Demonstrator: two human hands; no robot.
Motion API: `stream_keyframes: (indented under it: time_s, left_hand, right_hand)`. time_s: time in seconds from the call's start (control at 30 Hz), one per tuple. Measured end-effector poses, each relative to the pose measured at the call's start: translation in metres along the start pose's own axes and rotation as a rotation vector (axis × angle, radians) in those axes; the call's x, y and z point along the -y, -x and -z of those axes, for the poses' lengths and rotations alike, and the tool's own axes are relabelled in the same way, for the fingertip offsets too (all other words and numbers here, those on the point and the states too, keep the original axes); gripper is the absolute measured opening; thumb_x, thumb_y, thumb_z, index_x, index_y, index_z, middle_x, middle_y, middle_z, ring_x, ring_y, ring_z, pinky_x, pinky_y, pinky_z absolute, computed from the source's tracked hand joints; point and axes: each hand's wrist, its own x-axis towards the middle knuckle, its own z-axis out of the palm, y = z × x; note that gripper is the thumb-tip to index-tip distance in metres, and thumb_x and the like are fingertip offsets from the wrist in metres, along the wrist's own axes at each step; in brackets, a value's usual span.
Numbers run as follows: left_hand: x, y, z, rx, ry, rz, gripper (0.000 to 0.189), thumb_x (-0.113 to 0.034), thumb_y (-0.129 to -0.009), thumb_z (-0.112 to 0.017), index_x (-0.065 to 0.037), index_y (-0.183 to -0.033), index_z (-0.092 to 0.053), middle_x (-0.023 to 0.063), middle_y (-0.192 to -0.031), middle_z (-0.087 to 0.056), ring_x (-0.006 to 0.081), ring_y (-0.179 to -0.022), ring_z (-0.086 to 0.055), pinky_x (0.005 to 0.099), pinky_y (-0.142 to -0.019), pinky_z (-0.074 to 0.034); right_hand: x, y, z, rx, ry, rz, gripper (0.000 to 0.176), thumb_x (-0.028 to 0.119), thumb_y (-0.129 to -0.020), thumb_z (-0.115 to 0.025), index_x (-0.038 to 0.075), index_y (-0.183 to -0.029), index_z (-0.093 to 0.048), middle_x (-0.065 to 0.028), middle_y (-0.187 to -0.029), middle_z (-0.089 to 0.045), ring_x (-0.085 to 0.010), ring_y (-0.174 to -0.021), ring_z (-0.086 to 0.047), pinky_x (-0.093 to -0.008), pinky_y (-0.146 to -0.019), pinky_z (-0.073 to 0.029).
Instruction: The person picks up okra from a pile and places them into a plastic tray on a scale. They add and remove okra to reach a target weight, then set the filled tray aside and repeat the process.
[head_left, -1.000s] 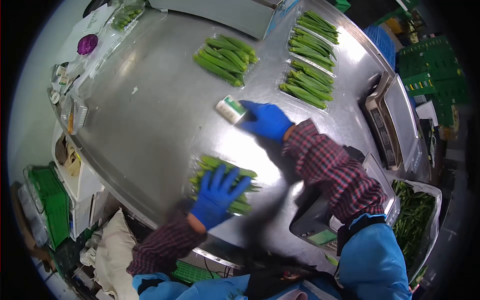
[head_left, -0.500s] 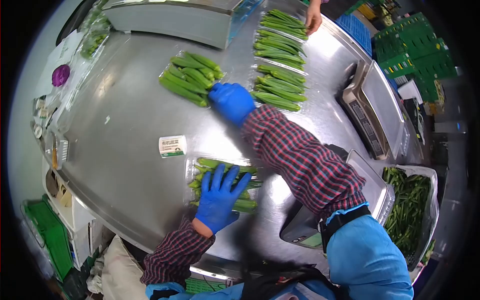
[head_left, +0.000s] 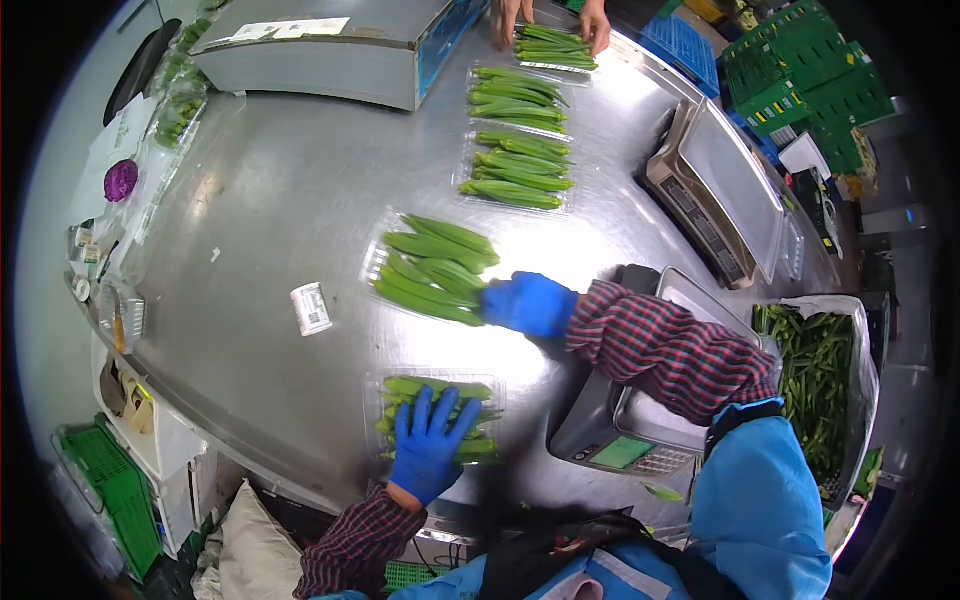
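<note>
My left hand [head_left: 435,445], in a blue glove, lies with fingers spread over a clear plastic tray of okra [head_left: 470,387] near the table's front edge. Farther out, my right hand [head_left: 535,303], also blue-gloved, is closed at the right end of a second okra tray [head_left: 430,265]; its fingertips are hidden. Pods lie side by side in both trays. Left of them is a small white printed label card [head_left: 311,308]. More okra trays [head_left: 515,170] stand in a column beyond my right hand.
Another person's hands [head_left: 592,25] hold the farthest okra tray [head_left: 553,48]. A digital scale [head_left: 625,452] sits under my right forearm, with a second scale [head_left: 705,210] behind. A crate of loose okra [head_left: 815,390] stands right. A grey metal box [head_left: 310,75] is at the back left.
My right hand has drawn the second okra tray nearer to me. The label card now shows a different face. The other person's second hand has appeared at the far tray. The view has shifted.
</note>
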Motion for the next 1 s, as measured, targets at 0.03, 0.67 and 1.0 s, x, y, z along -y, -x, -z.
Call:
stream_keyframes:
  time_s: [0.03, 0.67, 1.0]
  left_hand:
    - [0.000, -0.002, 0.001, -0.007, 0.026, -0.011, 0.092, -0.020, -0.052, -0.075, -0.025, -0.138, -0.042, 0.0120, -0.139, -0.038, 0.0419, -0.127, -0.032, 0.0570, -0.103, -0.023]
    - [0.024, -0.183, 0.036, -0.071, -0.203, -0.178, 0.102, -0.021, -0.053, -0.079, -0.027, -0.143, -0.030, 0.0088, -0.145, -0.031, 0.0384, -0.134, -0.025, 0.0580, -0.107, -0.022]
    - [-0.003, -0.198, 0.048, -0.198, -0.195, -0.132, 0.111, -0.027, -0.056, -0.080, -0.018, -0.148, -0.019, 0.0130, -0.151, -0.022, 0.0417, -0.135, -0.023, 0.0548, -0.110, -0.017]
  right_hand:
    - [-0.006, 0.016, -0.001, 0.064, 0.011, -0.005, 0.010, 0.019, -0.080, -0.054, 0.011, -0.082, -0.060, -0.0084, -0.082, -0.059, -0.0285, -0.073, -0.063, -0.0403, -0.063, -0.053]
    - [-0.135, 0.022, 0.029, 0.299, -0.008, -0.614, 0.036, 0.033, -0.085, -0.042, 0.004, -0.090, -0.063, -0.0245, -0.088, -0.064, -0.0437, -0.081, -0.061, -0.0498, -0.076, -0.049]
    - [-0.083, 0.108, 0.104, -0.129, 0.143, -0.682, 0.041, 0.019, -0.073, -0.068, 0.015, -0.113, -0.062, -0.0074, -0.103, -0.064, -0.0273, -0.090, -0.062, -0.0400, -0.075, -0.050]
